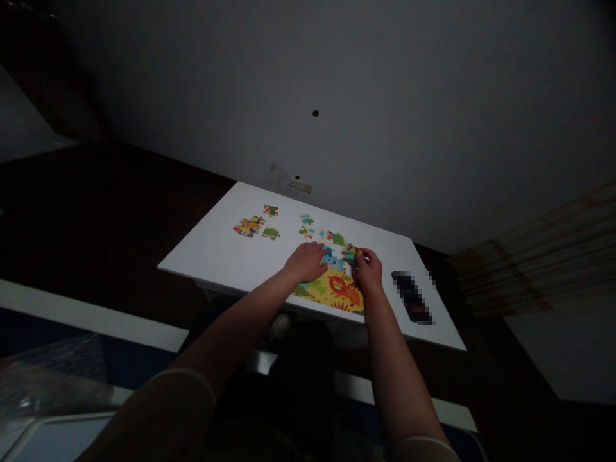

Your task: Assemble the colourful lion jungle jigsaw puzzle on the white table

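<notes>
A partly joined jigsaw puzzle (332, 287) lies at the near edge of the white table, with lions on yellow in its lower part. My left hand (307, 261) rests flat on its left side, fingers stretched over the blue part. At the upper right of the puzzle, my right hand (371, 273) has thumb and fingers pinched on a colourful puzzle piece (351, 251). Whether that piece touches the ones below it I cannot tell. Just beyond my hands lie more pieces, among them a green puzzle piece (339, 239).
Several orange puzzle pieces (249, 226) lie in a cluster on the left of the white table (206, 256). A dark blurred object (412, 298) is to the right of my right hand. The grey wall (366, 141) with a socket (300, 186) rises behind the table.
</notes>
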`<control>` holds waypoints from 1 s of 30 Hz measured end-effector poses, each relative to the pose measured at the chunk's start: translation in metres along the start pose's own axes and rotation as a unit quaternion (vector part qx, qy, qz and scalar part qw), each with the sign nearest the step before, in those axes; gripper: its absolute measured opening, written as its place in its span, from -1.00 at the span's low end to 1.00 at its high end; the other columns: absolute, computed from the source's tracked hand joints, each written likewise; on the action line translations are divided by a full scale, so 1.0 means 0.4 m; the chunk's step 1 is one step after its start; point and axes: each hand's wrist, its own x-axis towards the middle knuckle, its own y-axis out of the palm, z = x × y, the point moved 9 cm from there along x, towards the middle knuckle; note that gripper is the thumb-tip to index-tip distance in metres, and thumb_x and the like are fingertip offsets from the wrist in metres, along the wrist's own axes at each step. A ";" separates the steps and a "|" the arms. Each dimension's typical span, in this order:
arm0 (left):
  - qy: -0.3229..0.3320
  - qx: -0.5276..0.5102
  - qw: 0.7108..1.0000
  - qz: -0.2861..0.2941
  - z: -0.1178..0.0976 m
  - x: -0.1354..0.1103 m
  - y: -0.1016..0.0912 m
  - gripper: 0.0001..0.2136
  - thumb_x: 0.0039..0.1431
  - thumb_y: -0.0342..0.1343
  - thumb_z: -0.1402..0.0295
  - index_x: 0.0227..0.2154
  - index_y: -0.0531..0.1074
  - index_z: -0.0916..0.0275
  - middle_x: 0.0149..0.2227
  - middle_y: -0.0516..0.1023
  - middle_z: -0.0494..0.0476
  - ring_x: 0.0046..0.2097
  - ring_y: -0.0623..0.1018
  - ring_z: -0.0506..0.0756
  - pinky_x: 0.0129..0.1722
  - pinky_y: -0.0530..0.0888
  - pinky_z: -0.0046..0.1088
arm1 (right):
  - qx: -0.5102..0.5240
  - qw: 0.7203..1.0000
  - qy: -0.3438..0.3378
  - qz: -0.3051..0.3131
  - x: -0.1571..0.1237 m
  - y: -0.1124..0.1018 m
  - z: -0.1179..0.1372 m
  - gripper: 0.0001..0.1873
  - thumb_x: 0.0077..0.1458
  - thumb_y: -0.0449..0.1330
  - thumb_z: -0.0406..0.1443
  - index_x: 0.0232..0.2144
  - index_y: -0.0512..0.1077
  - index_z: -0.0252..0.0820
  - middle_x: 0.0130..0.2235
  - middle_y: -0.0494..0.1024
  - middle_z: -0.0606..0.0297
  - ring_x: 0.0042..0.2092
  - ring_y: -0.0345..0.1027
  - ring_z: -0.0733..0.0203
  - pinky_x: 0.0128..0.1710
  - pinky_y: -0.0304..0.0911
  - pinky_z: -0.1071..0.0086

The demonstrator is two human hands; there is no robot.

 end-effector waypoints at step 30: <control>0.001 -0.004 1.000 -0.008 -0.004 -0.002 -0.010 -0.56 0.55 0.13 0.18 0.37 0.54 0.17 0.55 0.47 0.28 0.54 0.45 0.32 0.57 0.33 -0.03 | -0.016 0.999 0.000 0.031 -0.015 0.005 0.026 -0.32 0.03 0.39 0.37 -0.25 0.63 -0.07 -0.26 0.73 0.14 -0.22 0.58 -0.05 -0.29 0.45 0.18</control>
